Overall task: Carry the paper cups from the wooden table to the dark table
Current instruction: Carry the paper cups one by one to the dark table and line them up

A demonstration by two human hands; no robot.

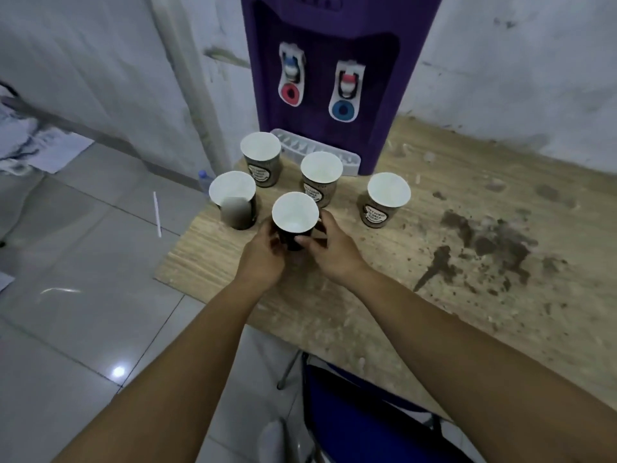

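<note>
Head view of a wooden table against a pale wall. Five paper cups stand upright and open-topped near the table's far left corner, in front of a purple water dispenser that sits at the far edge.

The nearest cup is dark-sided and white inside. Both hands close around its lower body. The left hand wraps the cup's left side with fingers curled. The right hand grips the right side, thumb across the front. Whether the cup's base rests on the table or is just raised cannot be told.

The other four cups stand free and apart from one another. The left cup is at the table's left edge. The far-left cup stands just beside the dispenser's white drip tray. The middle cup stands directly behind the held one, just in front of the tray. The right cup stands further toward the table's middle. The last three carry a round printed label, its text too small to read.

Dark brown stains spread over the right half of the table. A blue chair stands under the near edge, on a grey tiled floor.
</note>
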